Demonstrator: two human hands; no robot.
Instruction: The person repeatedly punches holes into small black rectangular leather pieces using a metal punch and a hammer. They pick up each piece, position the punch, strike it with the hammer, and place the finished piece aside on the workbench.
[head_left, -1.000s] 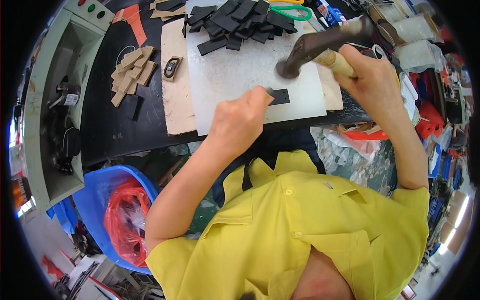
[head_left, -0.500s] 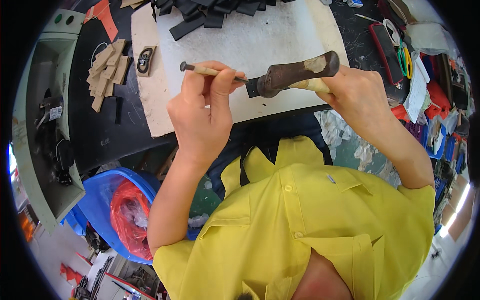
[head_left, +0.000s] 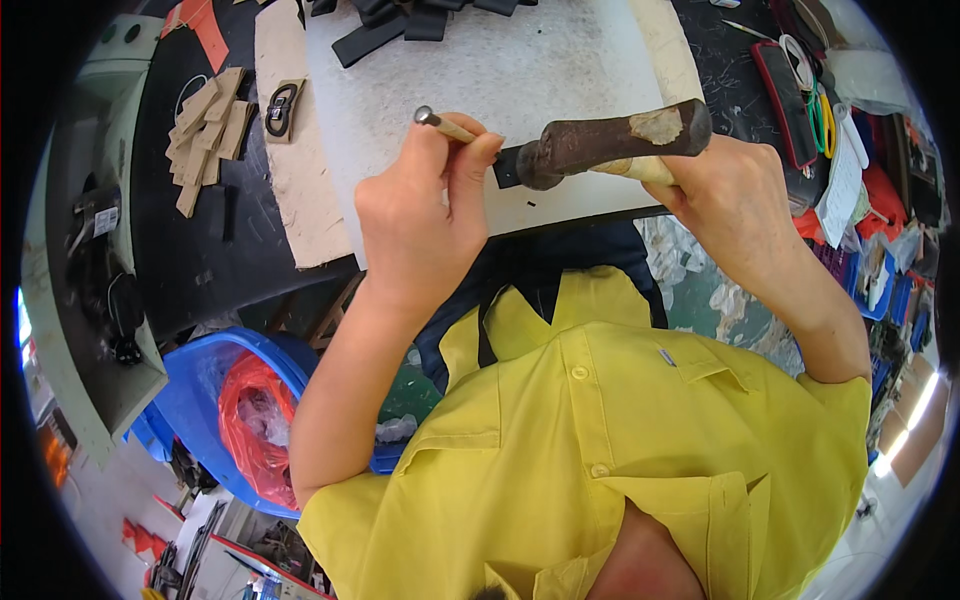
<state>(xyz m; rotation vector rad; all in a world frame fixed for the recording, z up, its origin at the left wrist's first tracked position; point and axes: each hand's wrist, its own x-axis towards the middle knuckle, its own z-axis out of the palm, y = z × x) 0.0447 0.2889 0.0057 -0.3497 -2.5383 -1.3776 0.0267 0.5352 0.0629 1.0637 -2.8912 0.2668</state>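
Observation:
My left hand [head_left: 420, 215] is closed on a thin metal punch [head_left: 447, 126], its shaft wrapped in pale tape. The punch leans with its round head up to the left; its tip is hidden by my fingers. My right hand [head_left: 735, 195] grips a hammer [head_left: 620, 138] by its pale wrapped handle. The dark, worn hammer head hangs just right of my left fingertips. Partly under it, a short black strap [head_left: 507, 168] lies near the front edge of the white board [head_left: 430, 90]. Whether the hammer touches the strap I cannot tell.
More black straps [head_left: 375, 38] are heaped at the board's far side. Left of it lie tan flat pieces [head_left: 207, 135] and a black buckle [head_left: 281, 108] on a tan piece. A red-edged case [head_left: 785, 105] is at right. Below the table's left stands a blue bin [head_left: 195, 385].
My left hand has shifted slightly right and nearer, and the punch has swung steeper toward me. My right hand and the hammer have moved a little right. The whole view has shifted slightly.

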